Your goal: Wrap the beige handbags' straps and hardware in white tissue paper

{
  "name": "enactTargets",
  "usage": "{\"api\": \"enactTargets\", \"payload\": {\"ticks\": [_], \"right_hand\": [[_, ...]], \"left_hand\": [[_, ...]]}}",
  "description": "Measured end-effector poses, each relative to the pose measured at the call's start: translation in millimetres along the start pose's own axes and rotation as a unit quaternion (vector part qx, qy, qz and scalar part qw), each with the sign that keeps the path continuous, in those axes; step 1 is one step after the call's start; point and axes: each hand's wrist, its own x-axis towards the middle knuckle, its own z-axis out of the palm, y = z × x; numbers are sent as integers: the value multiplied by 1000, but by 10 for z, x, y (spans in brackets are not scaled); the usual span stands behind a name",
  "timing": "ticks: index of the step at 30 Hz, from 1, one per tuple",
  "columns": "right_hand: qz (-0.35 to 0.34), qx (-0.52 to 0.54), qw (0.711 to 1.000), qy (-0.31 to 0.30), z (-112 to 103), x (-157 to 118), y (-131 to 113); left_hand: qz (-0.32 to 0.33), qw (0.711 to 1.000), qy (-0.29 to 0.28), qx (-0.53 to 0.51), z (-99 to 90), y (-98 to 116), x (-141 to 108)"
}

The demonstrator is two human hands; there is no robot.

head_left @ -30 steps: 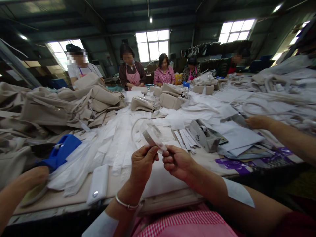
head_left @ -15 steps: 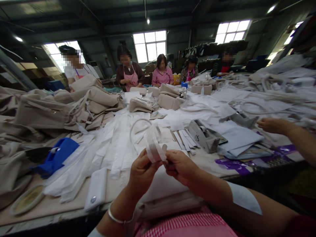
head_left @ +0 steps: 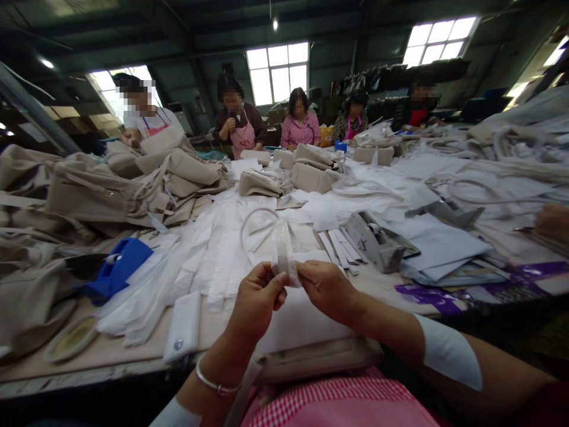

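My left hand [head_left: 262,296] and my right hand [head_left: 326,290] meet in front of me, both closed on a beige bag strap [head_left: 283,252] with a translucent white wrapping around it. The left thumb presses on the lower end of the wrapping, while the right fingers pinch its right side. Behind them, a thin beige loop [head_left: 243,228] curves up from the table. Below my hands lies a beige bag [head_left: 311,359], with a white sheet [head_left: 302,320] on top. The right fingertips are partly hidden.
At left are a blue tape dispenser [head_left: 120,267], a white phone-like device [head_left: 183,326], a tape roll [head_left: 71,338] and heaped beige bags [head_left: 89,196]. To the right stand a grey tape dispenser [head_left: 376,243] and paper sheets [head_left: 431,246]. Several co-workers sit or stand across the table; another person's hand [head_left: 553,222] is at far right.
My left thumb has come over onto the wrapping, which now looks narrower and turned. The view has shifted slightly. The neighbour's hand at right has moved towards the frame's edge.
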Motion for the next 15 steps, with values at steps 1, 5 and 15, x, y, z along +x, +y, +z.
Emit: {"api": "enactTargets", "payload": {"ticks": [1, 5, 15], "right_hand": [[-17, -51, 999, 3, 8, -7, 12], [-97, -177, 979, 25, 33, -31, 54], [-90, -22, 995, 42, 43, -4, 167]], "left_hand": [[-10, 1000, 2, 3, -5, 0, 1], [-71, 997, -16, 34, -48, 18, 13], [-90, 987, -52, 126, -99, 15, 25]]}}
